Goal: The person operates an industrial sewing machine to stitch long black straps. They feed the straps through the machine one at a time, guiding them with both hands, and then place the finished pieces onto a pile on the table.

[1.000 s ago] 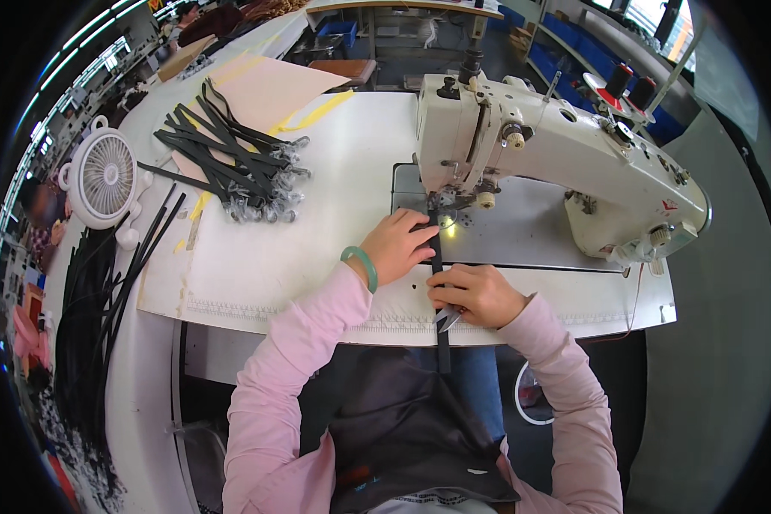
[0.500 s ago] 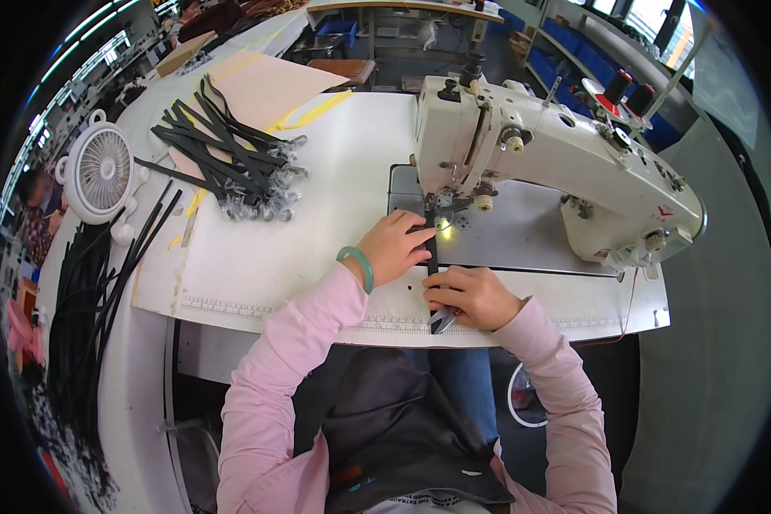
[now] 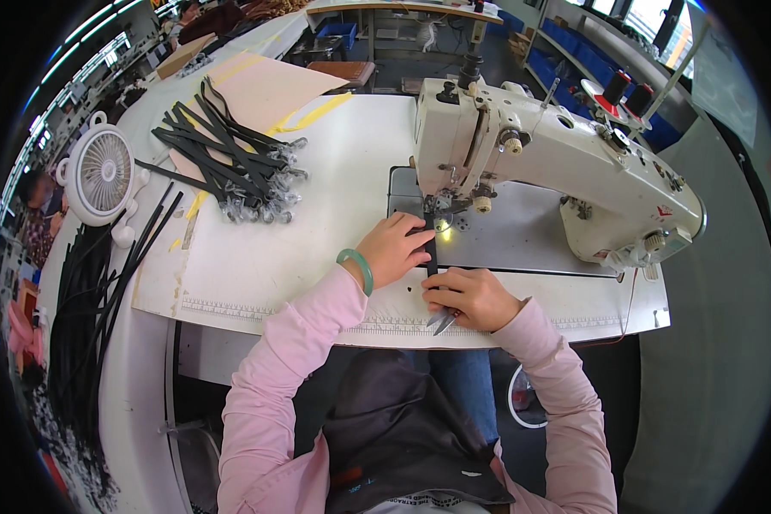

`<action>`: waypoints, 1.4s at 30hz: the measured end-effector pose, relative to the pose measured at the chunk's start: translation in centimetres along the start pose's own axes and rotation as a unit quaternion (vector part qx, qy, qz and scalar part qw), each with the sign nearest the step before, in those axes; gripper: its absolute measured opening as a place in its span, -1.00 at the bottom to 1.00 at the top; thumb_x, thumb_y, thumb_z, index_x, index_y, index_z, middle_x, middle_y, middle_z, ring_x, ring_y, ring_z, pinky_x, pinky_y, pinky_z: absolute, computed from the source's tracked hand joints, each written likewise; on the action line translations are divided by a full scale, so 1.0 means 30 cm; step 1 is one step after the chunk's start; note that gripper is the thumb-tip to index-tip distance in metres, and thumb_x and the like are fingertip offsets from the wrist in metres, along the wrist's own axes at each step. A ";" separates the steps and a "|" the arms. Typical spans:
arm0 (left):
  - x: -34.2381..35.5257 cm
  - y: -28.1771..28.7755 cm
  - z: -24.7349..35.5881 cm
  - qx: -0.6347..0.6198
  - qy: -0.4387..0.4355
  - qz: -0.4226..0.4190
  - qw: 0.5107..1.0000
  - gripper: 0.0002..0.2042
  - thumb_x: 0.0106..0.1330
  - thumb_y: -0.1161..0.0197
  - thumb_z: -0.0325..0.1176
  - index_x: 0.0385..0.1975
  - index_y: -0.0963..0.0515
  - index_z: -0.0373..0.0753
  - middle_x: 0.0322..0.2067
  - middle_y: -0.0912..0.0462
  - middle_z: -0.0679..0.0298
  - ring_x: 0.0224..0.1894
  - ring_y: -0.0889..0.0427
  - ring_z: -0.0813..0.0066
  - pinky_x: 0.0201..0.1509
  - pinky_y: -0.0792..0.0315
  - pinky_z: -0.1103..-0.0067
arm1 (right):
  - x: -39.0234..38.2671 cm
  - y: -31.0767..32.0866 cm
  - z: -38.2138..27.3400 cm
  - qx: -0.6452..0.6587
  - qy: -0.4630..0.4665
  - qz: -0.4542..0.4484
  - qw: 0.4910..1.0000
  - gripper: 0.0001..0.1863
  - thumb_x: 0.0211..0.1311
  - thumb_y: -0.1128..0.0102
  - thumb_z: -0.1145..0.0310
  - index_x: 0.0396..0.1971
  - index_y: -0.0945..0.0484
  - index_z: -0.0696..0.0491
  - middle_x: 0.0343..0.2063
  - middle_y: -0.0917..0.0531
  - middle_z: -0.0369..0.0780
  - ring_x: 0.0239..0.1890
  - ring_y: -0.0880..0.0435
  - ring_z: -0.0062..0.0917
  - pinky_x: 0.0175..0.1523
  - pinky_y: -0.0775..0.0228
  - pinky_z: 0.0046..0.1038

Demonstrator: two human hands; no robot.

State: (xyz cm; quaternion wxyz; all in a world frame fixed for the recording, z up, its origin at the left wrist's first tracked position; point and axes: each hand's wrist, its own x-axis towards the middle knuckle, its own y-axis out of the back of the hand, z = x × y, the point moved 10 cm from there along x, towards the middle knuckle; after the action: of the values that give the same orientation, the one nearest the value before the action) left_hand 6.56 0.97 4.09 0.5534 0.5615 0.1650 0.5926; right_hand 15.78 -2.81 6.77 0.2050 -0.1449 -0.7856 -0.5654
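A narrow black strap (image 3: 431,249) runs under the needle area of a white sewing machine (image 3: 565,150). On it lie the spread fingers of my left hand (image 3: 392,248), holding it flat just in front of the needle. Closer to the table's front edge, my right hand (image 3: 480,298) is closed, its fingertips at the strap's near end. Metal blades of a small cutting tool, like scissors or snips (image 3: 442,320), stick out below that hand; its handle is hidden in the palm. A small light shines beside the needle.
A pile of black straps with clear plastic-covered ends (image 3: 231,163) lies at the left back, by pink sheet material (image 3: 274,81). A white fan (image 3: 103,171) stands at far left, above long black strips (image 3: 81,317). Thread cones (image 3: 617,88) stand behind the machine.
The strap's near end, which showed below my right hand beside the blades, no longer shows there. Both hands have stayed in nearly the same place.
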 end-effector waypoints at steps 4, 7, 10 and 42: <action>-0.002 -0.002 -0.002 0.000 0.000 -0.001 1.000 -0.64 0.03 -0.28 -0.27 -0.16 -0.51 -0.27 -0.14 -0.45 0.13 -0.08 -0.41 0.17 -0.01 -0.35 0.41 | 0.003 0.001 0.000 0.002 -0.002 -0.002 1.000 -0.78 -0.19 -0.28 0.49 -0.43 -0.51 0.09 -0.32 -0.56 -0.24 -0.37 -0.58 -0.42 -0.31 -0.46 -0.45; -0.001 0.008 0.005 -0.011 0.001 -0.004 1.000 -0.59 0.00 -0.30 -0.23 -0.16 -0.51 -0.29 -0.13 -0.45 0.13 -0.08 -0.41 0.18 0.00 -0.34 0.41 | 0.006 0.005 -0.003 0.004 -0.001 -0.005 1.000 -0.78 -0.19 -0.28 0.49 -0.43 -0.51 0.10 -0.32 -0.56 -0.24 -0.37 -0.58 -0.41 -0.30 -0.46 -0.45; 0.002 0.012 0.007 -0.015 -0.007 -0.004 1.000 -0.57 -0.02 -0.32 -0.19 -0.18 -0.52 -0.32 -0.15 -0.47 0.12 -0.08 -0.41 0.19 -0.01 -0.35 0.42 | 0.005 0.009 -0.005 -0.003 0.003 -0.002 1.000 -0.78 -0.18 -0.27 0.49 -0.43 -0.51 0.10 -0.33 -0.57 -0.23 -0.37 -0.58 -0.41 -0.30 -0.45 -0.45; 0.076 0.020 -0.148 -0.046 0.067 0.043 0.996 -0.87 0.05 -0.17 -0.44 -0.42 -0.59 -0.30 -0.29 -0.59 0.24 -0.18 -0.50 0.26 -0.08 -0.40 0.46 | -0.132 0.145 -0.005 -0.086 -0.061 0.073 0.992 -0.81 -0.20 -0.31 0.49 -0.48 -0.53 0.10 -0.45 -0.59 -0.25 -0.52 -0.58 -0.43 -0.47 -0.44 -0.48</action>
State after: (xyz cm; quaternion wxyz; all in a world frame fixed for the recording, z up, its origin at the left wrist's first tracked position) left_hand 3.08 4.57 4.30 0.5403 0.5012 0.1498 0.6592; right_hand 21.27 -1.56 8.48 0.1842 -0.2535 -0.7322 -0.6047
